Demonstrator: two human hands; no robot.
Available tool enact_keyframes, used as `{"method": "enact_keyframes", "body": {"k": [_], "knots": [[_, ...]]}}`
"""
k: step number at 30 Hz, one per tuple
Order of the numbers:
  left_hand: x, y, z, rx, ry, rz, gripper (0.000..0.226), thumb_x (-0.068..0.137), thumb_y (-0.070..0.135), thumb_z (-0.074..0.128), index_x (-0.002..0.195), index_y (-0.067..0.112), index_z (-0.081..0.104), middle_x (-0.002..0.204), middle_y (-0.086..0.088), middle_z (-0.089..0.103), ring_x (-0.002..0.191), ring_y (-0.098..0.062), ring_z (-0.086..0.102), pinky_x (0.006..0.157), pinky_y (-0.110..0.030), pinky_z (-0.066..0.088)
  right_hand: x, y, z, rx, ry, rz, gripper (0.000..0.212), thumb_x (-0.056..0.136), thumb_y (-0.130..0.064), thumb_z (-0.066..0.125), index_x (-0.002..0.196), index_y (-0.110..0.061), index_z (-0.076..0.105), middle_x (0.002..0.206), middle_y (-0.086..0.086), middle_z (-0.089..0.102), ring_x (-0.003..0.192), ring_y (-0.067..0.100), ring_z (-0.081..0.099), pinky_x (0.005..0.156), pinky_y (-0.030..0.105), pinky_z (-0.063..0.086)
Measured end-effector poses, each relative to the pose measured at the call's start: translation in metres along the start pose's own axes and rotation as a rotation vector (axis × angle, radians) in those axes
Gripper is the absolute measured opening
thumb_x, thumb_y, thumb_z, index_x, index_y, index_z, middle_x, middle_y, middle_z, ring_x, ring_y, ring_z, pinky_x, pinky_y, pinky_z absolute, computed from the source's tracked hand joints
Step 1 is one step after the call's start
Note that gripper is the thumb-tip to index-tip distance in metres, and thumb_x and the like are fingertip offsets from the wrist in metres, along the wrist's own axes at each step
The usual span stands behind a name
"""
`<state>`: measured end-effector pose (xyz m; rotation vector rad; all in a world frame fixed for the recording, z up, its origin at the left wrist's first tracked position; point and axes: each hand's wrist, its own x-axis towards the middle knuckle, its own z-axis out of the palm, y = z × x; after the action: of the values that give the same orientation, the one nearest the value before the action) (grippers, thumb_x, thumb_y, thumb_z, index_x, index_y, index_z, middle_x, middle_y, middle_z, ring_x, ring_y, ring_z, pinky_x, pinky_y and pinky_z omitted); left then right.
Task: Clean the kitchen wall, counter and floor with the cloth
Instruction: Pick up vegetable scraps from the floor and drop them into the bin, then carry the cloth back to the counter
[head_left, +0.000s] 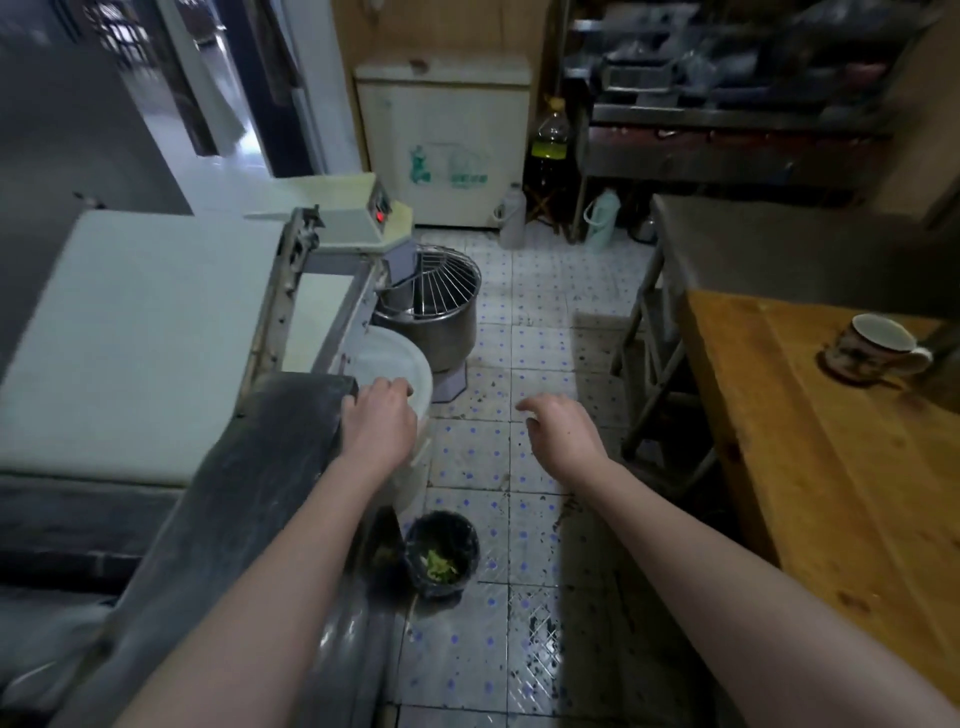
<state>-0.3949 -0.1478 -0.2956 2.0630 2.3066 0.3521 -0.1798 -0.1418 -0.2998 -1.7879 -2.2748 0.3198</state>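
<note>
Bin (441, 553): stood on the floor (524, 519) beside the right edge of the dark worktop (260, 467), with green scraps inside.
Floor: tiled, with dark specks and smears between the two worktops.
Right grip (563, 431): hung over bare floor, fingers loosely curled, holding and touching nothing.
Left grip (382, 421): at the dark worktop's far right corner, fingers curled over the near rim of the white tub (384, 353).
Tub: stood just beside that corner.
Cloth: not in view, so its direction from either grip and its long axis could not be told.
Next move: likely fetching the cloth. The left grip was nearer the worktop, the right nearer the floor.
Mug (872, 348): near the far edge of the wooden worktop (831, 493).
Mixer (431, 306): on the floor beyond the tub.
</note>
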Motion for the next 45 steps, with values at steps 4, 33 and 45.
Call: {"method": "enact_keyframes", "body": {"k": [4, 33, 45], "knots": [[-0.004, -0.025, -0.048, 0.01, 0.059, -0.032, 0.032, 0.092, 0.015, 0.042, 0.122, 0.015, 0.054, 0.121, -0.009, 0.058, 0.111, -0.029, 0.053, 0.092, -0.042, 0.038, 0.009, -0.037, -0.026, 0.01, 0.025, -0.08, 0.035, 0.092, -0.011, 0.049, 0.125, -0.015, 0.058, 0.123, 0.007, 0.063, 0.116, 0.028, 0.055, 0.094, 0.042, 0.047], [-0.157, -0.314, -0.184, 0.189, 0.129, -0.811, 0.03, 0.092, 0.02, 0.043, 0.12, 0.016, 0.053, 0.123, -0.009, 0.055, 0.115, -0.031, 0.051, 0.093, -0.041, 0.041, 0.076, -0.382, 0.02, -0.056, -0.03, -0.996, 0.041, 0.093, -0.021, 0.05, 0.133, -0.017, 0.048, 0.14, 0.006, 0.048, 0.132, 0.028, 0.039, 0.108, 0.041, 0.03], [-0.268, -0.295, -0.171, 0.091, 0.173, -1.359, 0.037, 0.097, 0.021, 0.041, 0.132, 0.009, 0.048, 0.134, -0.013, 0.051, 0.124, -0.032, 0.046, 0.102, -0.04, 0.038, 0.047, -0.467, 0.069, -0.069, -0.245, -1.509, 0.031, 0.088, -0.023, 0.049, 0.119, -0.018, 0.052, 0.129, 0.007, 0.05, 0.122, 0.029, 0.045, 0.1, 0.038, 0.033]]}}
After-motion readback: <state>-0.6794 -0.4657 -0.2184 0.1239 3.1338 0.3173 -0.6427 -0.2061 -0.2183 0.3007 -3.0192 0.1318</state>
